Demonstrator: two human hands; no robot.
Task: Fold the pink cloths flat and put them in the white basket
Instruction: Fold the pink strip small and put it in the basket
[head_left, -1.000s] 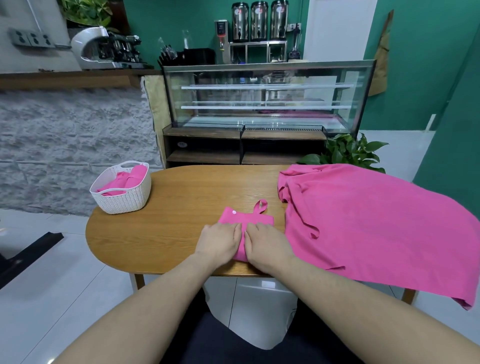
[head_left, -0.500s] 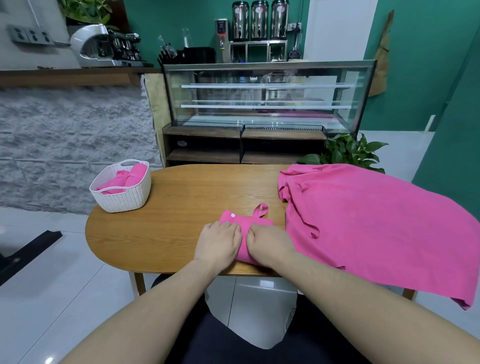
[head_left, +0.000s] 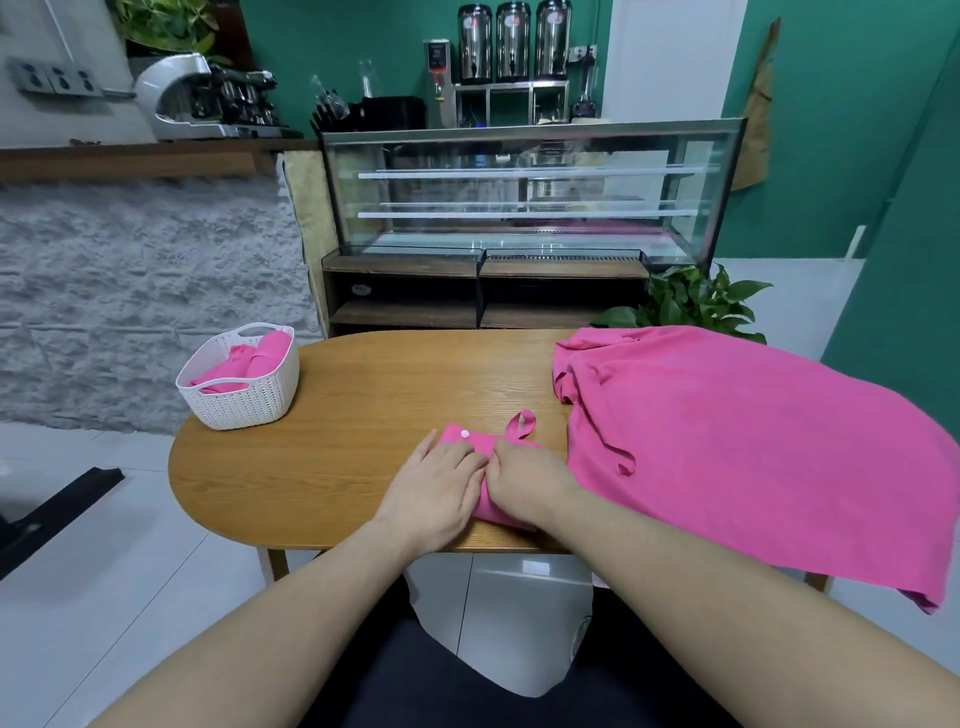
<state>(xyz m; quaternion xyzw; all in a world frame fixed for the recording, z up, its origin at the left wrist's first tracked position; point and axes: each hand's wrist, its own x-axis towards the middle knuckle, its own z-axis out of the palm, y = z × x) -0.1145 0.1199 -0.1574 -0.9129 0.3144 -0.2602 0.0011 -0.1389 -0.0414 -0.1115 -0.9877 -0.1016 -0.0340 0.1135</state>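
Observation:
A small folded pink cloth (head_left: 460, 441), with a white button and a loop at its far end, lies near the front edge of the wooden table (head_left: 389, 389). My left hand (head_left: 439, 491) lies flat on the cloth's left half and my right hand (head_left: 532, 486) presses its right half. The two hands touch side by side and cover most of the cloth. The white basket (head_left: 244, 408) stands at the table's far left corner with rolled pink cloths (head_left: 262, 353) inside. A large pink cloth (head_left: 753, 447) is spread over the table's right side.
The large cloth hangs over the table's right and front edges. A glass display case (head_left: 519, 192) and a potted plant (head_left: 696, 299) stand behind the table. Bare wood lies between the basket and my hands.
Both hands have slid a little away from me along the small cloth, covering more of it. The basket and the large cloth have not moved.

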